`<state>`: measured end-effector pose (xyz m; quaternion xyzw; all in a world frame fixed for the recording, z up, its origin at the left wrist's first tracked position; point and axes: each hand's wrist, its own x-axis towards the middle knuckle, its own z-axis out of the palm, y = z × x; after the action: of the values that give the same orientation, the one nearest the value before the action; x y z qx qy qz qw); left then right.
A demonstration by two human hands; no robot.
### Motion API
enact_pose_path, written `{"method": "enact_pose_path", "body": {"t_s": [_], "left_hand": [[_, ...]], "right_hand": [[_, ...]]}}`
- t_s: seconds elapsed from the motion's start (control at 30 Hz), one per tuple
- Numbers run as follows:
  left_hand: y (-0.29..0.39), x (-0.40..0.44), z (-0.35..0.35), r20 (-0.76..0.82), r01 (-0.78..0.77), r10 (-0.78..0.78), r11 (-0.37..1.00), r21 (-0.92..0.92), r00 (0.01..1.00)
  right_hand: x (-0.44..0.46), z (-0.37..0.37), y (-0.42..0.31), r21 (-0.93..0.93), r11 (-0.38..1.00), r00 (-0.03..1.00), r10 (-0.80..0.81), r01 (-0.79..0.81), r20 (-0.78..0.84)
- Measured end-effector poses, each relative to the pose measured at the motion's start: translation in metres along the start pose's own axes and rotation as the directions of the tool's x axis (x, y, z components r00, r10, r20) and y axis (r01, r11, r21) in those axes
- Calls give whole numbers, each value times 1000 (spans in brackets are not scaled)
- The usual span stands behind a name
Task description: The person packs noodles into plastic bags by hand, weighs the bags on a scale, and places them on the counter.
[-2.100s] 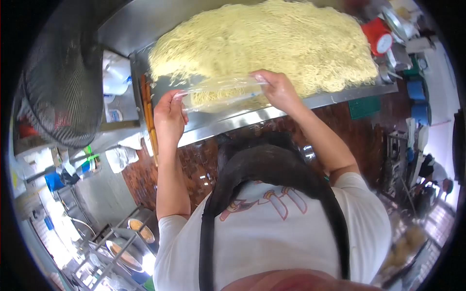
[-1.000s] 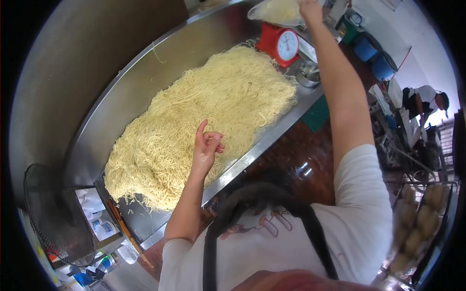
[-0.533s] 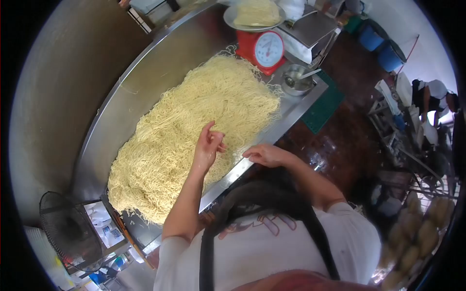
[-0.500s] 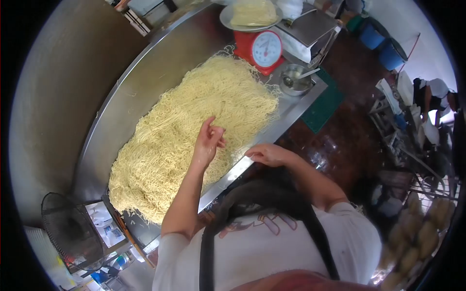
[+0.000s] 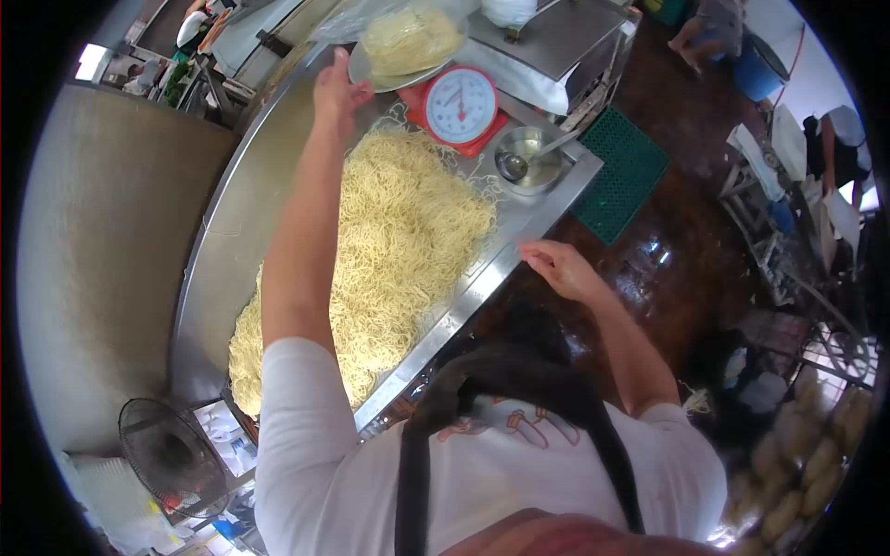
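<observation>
A large heap of pale yellow noodles (image 5: pixel 399 241) covers much of the steel table (image 5: pixel 454 320). My left hand (image 5: pixel 338 100) reaches past the heap's far side, beside the scale's metal pan (image 5: pixel 408 79). Its fingers are apart and it holds nothing. On that pan lies a clear plastic bag of noodles (image 5: pixel 408 39), above the red dial scale (image 5: pixel 461 107). My right hand (image 5: pixel 564 269) is at the table's near edge, fingers loosely bent and nothing visible in them; whether the fingertips touch the edge I cannot tell.
A steel bowl with a ladle (image 5: pixel 530 159) stands at the table's right corner. Beyond lie a green floor mat (image 5: pixel 623 176) and a blue bin (image 5: pixel 760 69). A fan (image 5: pixel 173 459) stands at lower left. Another person's legs (image 5: pixel 709 32) show at the top right.
My left hand has moved from over the noodles up to the scale's pan. My right hand has shifted right along the table edge, its grip on it loosened. The view has moved too.
</observation>
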<state>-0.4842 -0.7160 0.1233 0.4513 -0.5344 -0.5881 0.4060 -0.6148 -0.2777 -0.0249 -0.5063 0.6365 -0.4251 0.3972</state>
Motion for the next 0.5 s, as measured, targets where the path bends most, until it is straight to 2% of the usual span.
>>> {"method": "enact_pose_path", "body": {"t_s": [0.13, 0.23, 0.33, 0.43, 0.47, 0.5], "left_hand": [[15, 73, 23, -103, 15, -22, 998, -67, 994], [8, 121, 32, 76, 7, 7, 983, -186, 997], [1, 154, 38, 253, 113, -69, 980, -165, 965], [4, 134, 47, 118, 49, -32, 988, -145, 993], [14, 123, 44, 100, -45, 65, 981, -190, 993], [25, 111, 37, 73, -139, 159, 963, -231, 985]], "right_hand": [[-19, -4, 9, 73, 994, 996, 83, -85, 31], [-26, -5, 17, 79, 988, 991, 130, -133, 43], [-28, -10, 16, 97, 979, 984, 175, -178, 45], [-19, -11, 18, 80, 980, 982, 174, -180, 76], [-15, -9, 20, 71, 982, 981, 169, -176, 95], [-7, -7, 25, 46, 993, 991, 103, -107, 80]]}}
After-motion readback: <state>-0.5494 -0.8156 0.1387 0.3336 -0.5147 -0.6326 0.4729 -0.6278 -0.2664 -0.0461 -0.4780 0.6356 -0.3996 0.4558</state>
